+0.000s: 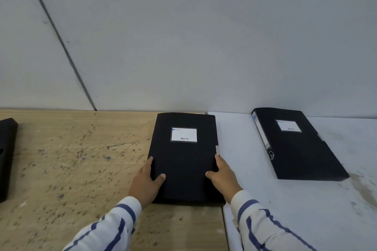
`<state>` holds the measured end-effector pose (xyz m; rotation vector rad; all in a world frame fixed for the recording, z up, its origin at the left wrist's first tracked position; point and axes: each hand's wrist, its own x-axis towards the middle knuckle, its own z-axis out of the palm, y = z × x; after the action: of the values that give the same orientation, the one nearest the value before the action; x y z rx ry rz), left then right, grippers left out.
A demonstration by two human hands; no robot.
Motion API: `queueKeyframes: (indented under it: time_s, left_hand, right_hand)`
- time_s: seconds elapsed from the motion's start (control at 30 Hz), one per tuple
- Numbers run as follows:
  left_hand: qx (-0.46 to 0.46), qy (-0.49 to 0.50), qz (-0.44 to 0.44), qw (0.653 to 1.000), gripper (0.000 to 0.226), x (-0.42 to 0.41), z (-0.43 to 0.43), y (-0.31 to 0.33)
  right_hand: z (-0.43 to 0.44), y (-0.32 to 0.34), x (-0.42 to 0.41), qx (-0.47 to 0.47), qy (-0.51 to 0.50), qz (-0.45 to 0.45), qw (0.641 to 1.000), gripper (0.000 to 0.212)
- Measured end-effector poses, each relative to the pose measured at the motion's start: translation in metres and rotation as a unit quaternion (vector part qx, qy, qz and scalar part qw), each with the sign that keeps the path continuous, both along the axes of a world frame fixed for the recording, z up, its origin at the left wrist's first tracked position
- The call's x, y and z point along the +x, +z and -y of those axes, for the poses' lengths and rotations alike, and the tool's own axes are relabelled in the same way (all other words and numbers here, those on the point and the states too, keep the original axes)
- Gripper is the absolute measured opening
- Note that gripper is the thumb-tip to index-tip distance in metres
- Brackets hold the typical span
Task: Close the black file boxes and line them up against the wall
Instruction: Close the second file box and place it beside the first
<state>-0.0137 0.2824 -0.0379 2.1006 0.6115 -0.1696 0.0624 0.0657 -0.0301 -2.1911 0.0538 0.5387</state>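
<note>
A closed black file box (184, 154) with a white label lies flat in the middle, its far end touching the grey wall (204, 46). My left hand (145, 183) grips its near left edge, thumb on the lid. My right hand (223, 177) grips its near right edge the same way. A second closed black file box (295, 146) lies flat to the right, angled, its far end at the wall. At the far left edge a third black file box (7, 156) is only partly in view.
The middle box straddles the seam between a worn wooden tabletop (81, 158) on the left and a white surface (285, 210) on the right. A dark vertical joint (61, 42) runs down the wall at the left.
</note>
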Motion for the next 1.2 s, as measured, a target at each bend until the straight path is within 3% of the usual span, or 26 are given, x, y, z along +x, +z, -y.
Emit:
queueKeyframes:
  time_s: [0.5,0.97,1.2]
  left_hand:
    - [-0.031,-0.019,0.014,0.999,0.072,0.095,0.142,0.0]
    - [0.012,0.003,0.003,1.0,0.076,0.116,0.176,-0.007]
    - [0.005,0.005,-0.009,1.0,0.078,0.117,0.177,-0.004]
  right_hand:
    - [0.135,0.018,0.093,-0.023,-0.063,0.009,0.998,0.061]
    - [0.148,-0.001,0.122,-0.146,0.019,0.021,0.989,0.059]
    - [0.144,-0.006,0.12,-0.154,0.013,0.031,0.988,0.061]
